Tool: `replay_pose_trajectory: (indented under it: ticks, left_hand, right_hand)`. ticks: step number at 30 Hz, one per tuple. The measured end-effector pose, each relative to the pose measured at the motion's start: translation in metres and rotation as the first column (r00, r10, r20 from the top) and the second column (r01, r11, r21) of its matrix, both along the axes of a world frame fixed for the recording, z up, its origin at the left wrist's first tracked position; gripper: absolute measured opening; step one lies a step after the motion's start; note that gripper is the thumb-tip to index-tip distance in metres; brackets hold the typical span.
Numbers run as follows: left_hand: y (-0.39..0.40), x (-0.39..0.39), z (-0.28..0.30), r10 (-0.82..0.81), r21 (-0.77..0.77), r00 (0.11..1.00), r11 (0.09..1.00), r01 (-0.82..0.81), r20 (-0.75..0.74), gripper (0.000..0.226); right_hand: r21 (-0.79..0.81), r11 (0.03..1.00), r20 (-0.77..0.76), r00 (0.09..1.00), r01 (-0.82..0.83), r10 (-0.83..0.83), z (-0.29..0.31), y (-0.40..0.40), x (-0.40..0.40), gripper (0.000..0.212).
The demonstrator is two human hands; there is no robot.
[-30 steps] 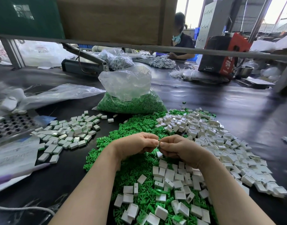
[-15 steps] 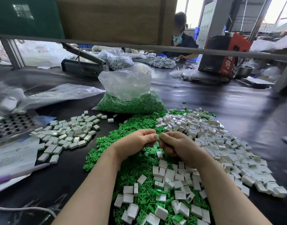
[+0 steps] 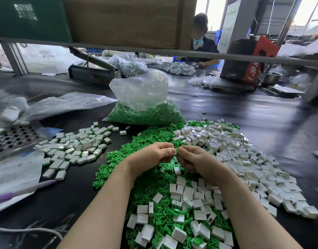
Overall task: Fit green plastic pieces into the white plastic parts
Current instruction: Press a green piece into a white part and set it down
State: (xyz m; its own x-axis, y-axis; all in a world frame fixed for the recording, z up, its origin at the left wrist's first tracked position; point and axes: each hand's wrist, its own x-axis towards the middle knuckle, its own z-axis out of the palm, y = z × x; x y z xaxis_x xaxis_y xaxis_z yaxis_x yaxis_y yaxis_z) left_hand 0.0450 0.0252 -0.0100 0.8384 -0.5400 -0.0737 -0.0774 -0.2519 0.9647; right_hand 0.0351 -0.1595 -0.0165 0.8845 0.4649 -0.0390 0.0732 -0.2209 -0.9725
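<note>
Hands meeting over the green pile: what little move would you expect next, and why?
Probably a press together. The left hand and right hand meet fingertip to fingertip, pinching a small piece between them, so seating it looks likely, then dropping it on the left pile.

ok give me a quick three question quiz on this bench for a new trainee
1. True or false: the clear bag behind the loose green pieces holds white parts.
2. Multiple choice: where is the separate pile of white blocks showing green edges? A) left of the hands B) right of the hands C) inside the bag
3. Fill in: the left hand and right hand meet fingertip to fingertip above the ____ pieces.

Key: 1 false, it holds green pieces. 2 A. 3 green.
</note>
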Motion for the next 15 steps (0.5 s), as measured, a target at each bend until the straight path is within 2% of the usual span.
replay_pose_trajectory:
  ticks: [7, 15]
  left_hand:
    - [-0.0012, -0.0029, 0.001, -0.003, 0.012, 0.999, 1.0, 0.004, -0.036, 0.012]
    - [-0.0018, -0.0037, 0.0031, -0.045, 0.035, 0.998, 0.998, 0.046, -0.039, 0.018]
  right_hand:
    - [-0.089, 0.996, 0.021, 0.999, -0.027, 0.028, -0.0011, -0.0038, 0.0019, 0.034]
    - [-0.206, 0.978, 0.053, 0.997, -0.039, 0.051, 0.0032, -0.0054, -0.0005, 0.036]
